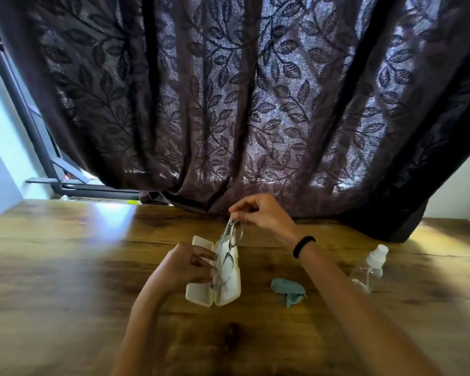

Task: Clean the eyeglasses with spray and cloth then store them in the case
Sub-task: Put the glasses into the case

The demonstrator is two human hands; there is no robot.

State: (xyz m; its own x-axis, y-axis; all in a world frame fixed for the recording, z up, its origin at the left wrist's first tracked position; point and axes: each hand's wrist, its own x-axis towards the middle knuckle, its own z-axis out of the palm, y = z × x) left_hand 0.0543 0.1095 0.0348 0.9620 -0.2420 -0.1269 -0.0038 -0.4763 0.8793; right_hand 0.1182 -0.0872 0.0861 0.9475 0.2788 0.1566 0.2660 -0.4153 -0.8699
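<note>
A white eyeglass case (228, 290) lies open on the wooden table (65, 267), near the middle. Folded metal-framed eyeglasses (226, 255) stand tilted over the open case, their lower end down in it. My right hand (261, 211) pinches the upper end of the glasses from above. My left hand (186, 264) holds the left half of the case, its fingers reaching the lower part of the frame. A crumpled grey-blue cloth (288, 289) lies right of the case. A clear spray bottle (371, 268) with a white cap stands further right.
A dark leaf-patterned curtain (242, 104) hangs behind the table and drapes onto its far edge. A window frame (38, 147) shows at the left. A black band (303, 246) sits on my right wrist.
</note>
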